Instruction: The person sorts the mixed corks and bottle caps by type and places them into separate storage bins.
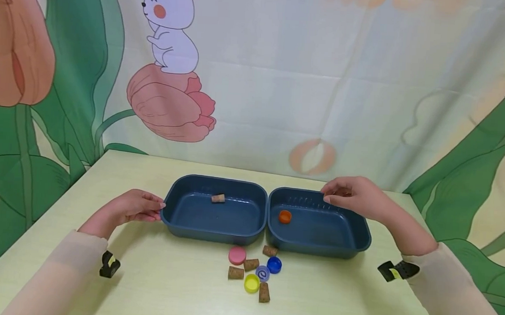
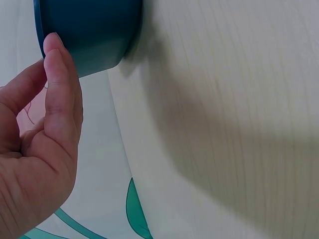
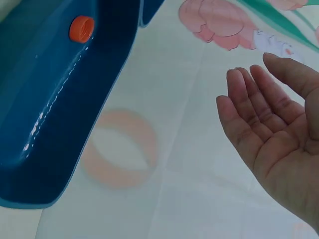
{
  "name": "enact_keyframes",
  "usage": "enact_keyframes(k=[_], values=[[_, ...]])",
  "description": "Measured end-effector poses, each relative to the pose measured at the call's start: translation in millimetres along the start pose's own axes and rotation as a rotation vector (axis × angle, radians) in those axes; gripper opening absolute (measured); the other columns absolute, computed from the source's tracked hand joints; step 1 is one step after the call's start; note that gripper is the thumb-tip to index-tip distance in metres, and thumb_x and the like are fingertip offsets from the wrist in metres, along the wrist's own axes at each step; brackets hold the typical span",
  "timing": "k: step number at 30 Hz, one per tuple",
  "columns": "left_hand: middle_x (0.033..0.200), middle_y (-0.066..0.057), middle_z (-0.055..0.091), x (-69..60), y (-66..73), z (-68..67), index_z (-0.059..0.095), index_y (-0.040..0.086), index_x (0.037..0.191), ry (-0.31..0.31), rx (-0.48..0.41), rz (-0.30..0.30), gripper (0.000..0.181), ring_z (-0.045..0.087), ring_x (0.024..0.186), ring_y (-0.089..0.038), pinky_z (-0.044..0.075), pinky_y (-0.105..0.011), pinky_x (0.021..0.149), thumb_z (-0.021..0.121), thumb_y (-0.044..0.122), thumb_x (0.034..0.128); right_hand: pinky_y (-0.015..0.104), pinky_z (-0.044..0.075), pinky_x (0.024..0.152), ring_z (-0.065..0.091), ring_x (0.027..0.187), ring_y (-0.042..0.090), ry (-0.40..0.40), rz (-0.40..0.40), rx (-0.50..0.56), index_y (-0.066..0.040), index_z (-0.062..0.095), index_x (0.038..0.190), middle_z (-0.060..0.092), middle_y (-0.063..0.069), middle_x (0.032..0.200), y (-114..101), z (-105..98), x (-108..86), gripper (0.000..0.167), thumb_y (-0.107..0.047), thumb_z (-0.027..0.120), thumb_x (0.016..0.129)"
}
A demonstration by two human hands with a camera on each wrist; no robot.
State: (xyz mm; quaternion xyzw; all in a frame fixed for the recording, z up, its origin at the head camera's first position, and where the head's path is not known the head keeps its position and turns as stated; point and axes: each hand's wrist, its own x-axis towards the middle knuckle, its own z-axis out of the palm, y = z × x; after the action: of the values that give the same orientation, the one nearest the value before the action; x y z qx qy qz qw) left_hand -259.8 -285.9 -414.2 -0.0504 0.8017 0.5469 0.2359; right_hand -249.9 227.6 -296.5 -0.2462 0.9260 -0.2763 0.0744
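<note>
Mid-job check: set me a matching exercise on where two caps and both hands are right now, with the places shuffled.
1. orange cap
2. right hand
3. yellow cap
4. left hand

A. on the table
B. touching the left tray's outer end
C. empty, near the right tray's far side
D. inside the right tray

Pairs: 1-D, 2-C, 3-A, 4-B

Mid-frame, a dark blue left box [image 1: 199, 221] and a matching right box [image 1: 321, 228] stand end to end, open tops up. One brown cork [image 1: 218, 198] lies on its side in the former; an orange cap [image 1: 285, 216] sits near the latter's left end. Lower centre, four loose corks [image 1: 235, 273] cluster with a pink cap [image 1: 237, 255], blue cap [image 1: 274, 265], purple cap [image 1: 262, 273] and yellow cap [image 1: 251, 283].
</note>
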Motion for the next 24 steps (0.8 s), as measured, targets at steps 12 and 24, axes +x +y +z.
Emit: enact_keyframes(k=[12,24], values=[[0.079,0.003,0.073,-1.0,0.1,0.5,0.049,-0.015,0.137,-0.003,-0.002,-0.003,0.044,0.072,0.073,-0.007,0.063,-0.020,0.072,0.057,0.014,0.1052,0.022,0.058,0.078,0.070,0.092,0.014,-0.003,-0.011,0.089,-0.006,0.072,0.116,0.075,0.008,0.107,-9.5,31.8,-30.5,0.022,-0.020,0.067,0.100],[0.078,0.004,0.073,-1.6,-0.3,0.1,0.050,-0.015,0.136,-0.003,-0.002,0.011,0.044,0.072,0.071,-0.006,0.062,-0.019,0.071,0.057,0.014,0.1051,0.019,0.059,0.075,0.070,0.088,0.009,-0.051,-0.058,0.160,-0.004,0.073,0.114,0.076,0.010,0.105,-7.9,64.0,-42.8,0.022,-0.019,0.068,0.099]])
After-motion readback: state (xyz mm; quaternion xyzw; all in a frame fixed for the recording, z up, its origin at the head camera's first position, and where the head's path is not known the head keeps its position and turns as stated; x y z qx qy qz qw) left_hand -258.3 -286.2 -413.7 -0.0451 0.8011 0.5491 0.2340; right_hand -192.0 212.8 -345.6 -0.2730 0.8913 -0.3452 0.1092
